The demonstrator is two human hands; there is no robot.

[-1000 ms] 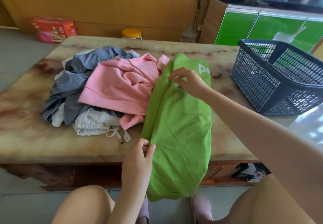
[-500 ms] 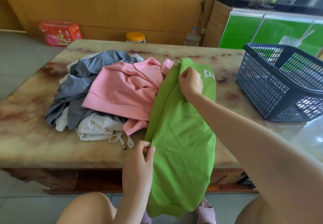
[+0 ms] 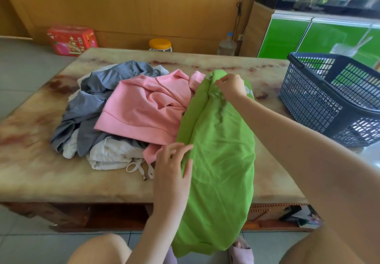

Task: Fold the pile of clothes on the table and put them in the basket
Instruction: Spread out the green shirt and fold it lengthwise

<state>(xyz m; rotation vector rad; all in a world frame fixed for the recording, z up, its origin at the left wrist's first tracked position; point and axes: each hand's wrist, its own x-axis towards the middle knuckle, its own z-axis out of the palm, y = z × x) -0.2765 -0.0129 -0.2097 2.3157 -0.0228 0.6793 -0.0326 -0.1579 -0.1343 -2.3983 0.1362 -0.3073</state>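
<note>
The green garment [image 3: 222,150] lies with its long axis running from the far side of the tabletop [image 3: 41,171] toward the person, near end hanging over the front edge, its left side touching the pile of clothes [image 3: 144,109]. The right hand [image 3: 231,85] pinches the far end in curled fingers [image 3: 221,82], while the left hand [image 3: 174,167] rests at the folded left edge near the front, thumb on the cloth and fingers loosely bent; whether they grip cannot be told. The basket [image 3: 308,103] stands well to the right, so the right hand is probably the nearer one for carrying it over.
</note>
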